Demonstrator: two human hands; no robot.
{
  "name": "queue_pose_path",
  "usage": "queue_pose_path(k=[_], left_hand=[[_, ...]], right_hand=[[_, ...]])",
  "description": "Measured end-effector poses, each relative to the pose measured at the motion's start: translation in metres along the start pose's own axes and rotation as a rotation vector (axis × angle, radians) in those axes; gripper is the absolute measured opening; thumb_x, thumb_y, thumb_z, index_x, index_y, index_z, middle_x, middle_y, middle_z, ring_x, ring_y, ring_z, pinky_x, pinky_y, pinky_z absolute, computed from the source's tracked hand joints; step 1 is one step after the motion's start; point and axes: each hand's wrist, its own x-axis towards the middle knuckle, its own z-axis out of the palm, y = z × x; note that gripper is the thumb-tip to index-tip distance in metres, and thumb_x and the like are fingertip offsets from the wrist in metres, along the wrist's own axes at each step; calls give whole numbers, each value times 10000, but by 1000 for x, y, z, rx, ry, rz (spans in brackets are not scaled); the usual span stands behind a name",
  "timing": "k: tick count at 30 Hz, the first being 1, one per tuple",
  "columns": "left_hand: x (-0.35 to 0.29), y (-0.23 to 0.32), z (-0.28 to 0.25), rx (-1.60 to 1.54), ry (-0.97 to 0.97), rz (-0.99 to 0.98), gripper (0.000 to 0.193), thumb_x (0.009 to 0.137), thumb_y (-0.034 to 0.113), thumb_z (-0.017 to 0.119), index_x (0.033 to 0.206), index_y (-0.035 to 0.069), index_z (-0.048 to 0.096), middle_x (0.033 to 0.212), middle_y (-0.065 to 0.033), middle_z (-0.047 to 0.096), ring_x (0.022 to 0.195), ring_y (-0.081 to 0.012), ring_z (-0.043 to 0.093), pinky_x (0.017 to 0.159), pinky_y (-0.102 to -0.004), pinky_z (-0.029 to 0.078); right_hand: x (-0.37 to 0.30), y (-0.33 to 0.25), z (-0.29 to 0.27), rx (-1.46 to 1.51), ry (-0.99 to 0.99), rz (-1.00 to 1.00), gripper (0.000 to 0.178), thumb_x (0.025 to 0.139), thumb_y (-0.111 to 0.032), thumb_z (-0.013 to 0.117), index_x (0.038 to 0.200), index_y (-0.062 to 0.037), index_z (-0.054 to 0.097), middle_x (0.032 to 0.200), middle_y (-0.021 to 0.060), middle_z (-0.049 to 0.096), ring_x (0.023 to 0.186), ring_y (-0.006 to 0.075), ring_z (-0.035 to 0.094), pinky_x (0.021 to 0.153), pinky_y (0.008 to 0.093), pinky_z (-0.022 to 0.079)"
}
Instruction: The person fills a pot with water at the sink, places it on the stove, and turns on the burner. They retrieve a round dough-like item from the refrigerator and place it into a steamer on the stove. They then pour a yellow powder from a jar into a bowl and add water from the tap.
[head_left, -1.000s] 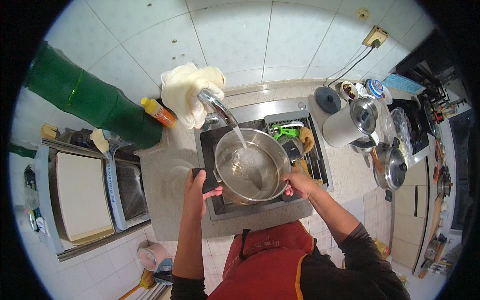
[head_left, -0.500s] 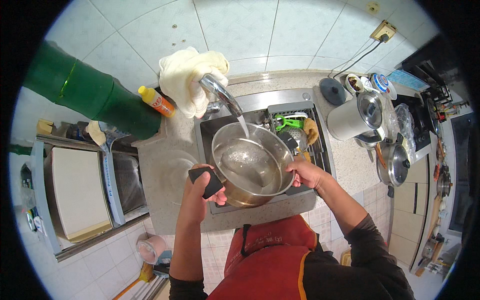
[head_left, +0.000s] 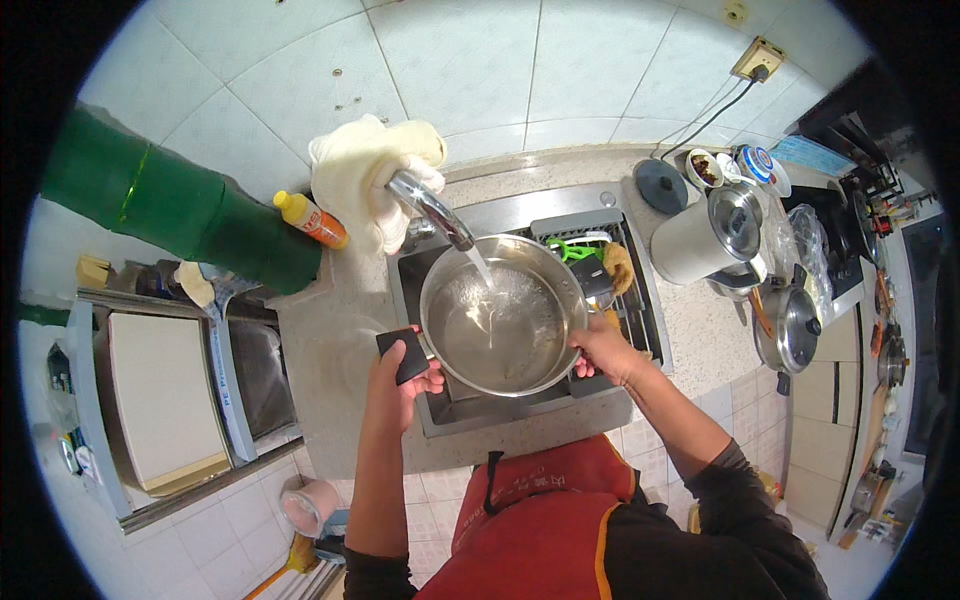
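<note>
A round stainless steel pot [head_left: 500, 365] is held over the sink [head_left: 440, 415], its opening facing up. Water runs from the chrome faucet [head_left: 432, 207] into it, and the water inside ripples. My left hand [head_left: 408, 378] is closed on the pot's black handle [head_left: 402, 357], thumb on top. On the opposite side, my right hand [head_left: 603, 352] grips the pot at its right rim; its fingertips are partly hidden. A cream cloth [head_left: 365, 170] drapes the faucet's base.
Right of the pot, a sink rack [head_left: 640, 325] holds a green peeler [head_left: 575, 250] and a brown scrubber [head_left: 617, 268]. A yellow-capped bottle [head_left: 310, 220] stands at the left. Lidded pots [head_left: 788, 330] and a tall metal container [head_left: 690, 245] occupy the right counter.
The pot has gone from tilted to nearly level under the stream, and its water has shifted to spread across the bottom. Both hands have kept their hold.
</note>
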Motion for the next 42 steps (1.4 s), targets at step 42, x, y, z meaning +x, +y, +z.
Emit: queue_pose_path(k=[42], left_hand=[[16, -90, -61, 692, 195, 230, 466, 1058, 319, 435, 1366, -31, 455, 1125, -169, 649, 997, -228, 650, 895, -356, 502]], right_hand=[[-2, 56, 36, 158, 221, -135, 521, 905, -99, 527, 1384, 28, 364, 916, 171, 655, 533, 175, 636, 457, 283, 544]])
